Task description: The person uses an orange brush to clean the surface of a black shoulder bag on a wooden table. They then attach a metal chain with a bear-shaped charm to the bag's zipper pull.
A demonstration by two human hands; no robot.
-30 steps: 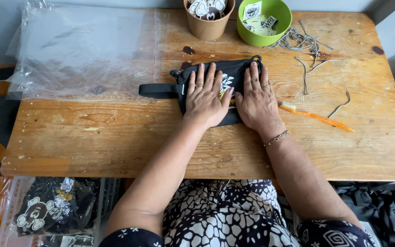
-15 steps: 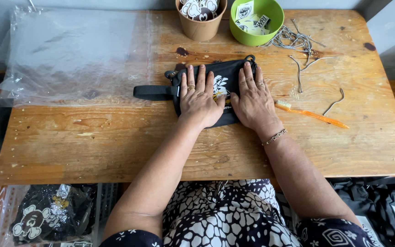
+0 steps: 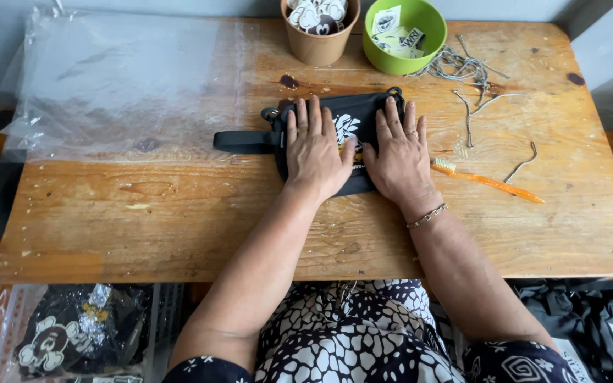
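A small black pouch (image 3: 349,117) with a white print and a black strap (image 3: 244,141) sticking out to its left lies flat on the wooden table (image 3: 179,220). My left hand (image 3: 313,150) presses palm-down on the pouch's left half, fingers spread. My right hand (image 3: 400,154), with a chain bracelet at the wrist, lies flat on the right half. Both hands rest on top of the pouch; neither grips it.
An orange toothbrush (image 3: 487,181) lies just right of my right hand. Behind stand a brown cup (image 3: 319,44) and a green bowl (image 3: 400,53) with small tags. Grey cords (image 3: 462,71) lie at the back right. Clear plastic bags (image 3: 122,85) cover the table's left.
Both hands stay flat on the pouch in the same pose. Only the camera has shifted a little.
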